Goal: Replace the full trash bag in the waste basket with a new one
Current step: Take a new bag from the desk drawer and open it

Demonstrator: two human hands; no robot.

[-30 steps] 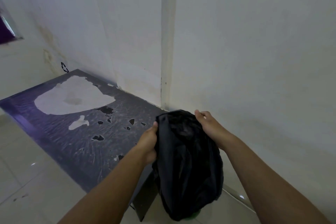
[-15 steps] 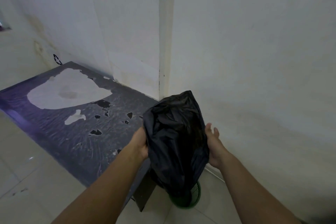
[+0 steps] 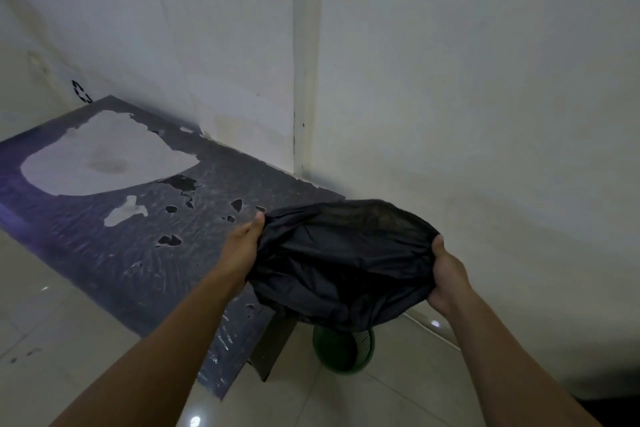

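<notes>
Hands now apart, black trash bag (image 3: 343, 263) stretched wide, crumpled.

Dim, flat indoor light with a cool grey cast. Small bright glints sit on the glossy pale tiled floor (image 3: 346, 402). The crumpled black plastic trash bag (image 3: 341, 260) shows little detail. Wide-angle distortion bends the plain white walls (image 3: 467, 87) near the edges; the picture is slightly soft.

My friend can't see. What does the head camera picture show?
Two bare hands, left hand and right hand, stretch a crinkled black plastic trash bag open above a small round green waste basket on pale floor tiles.
</notes>
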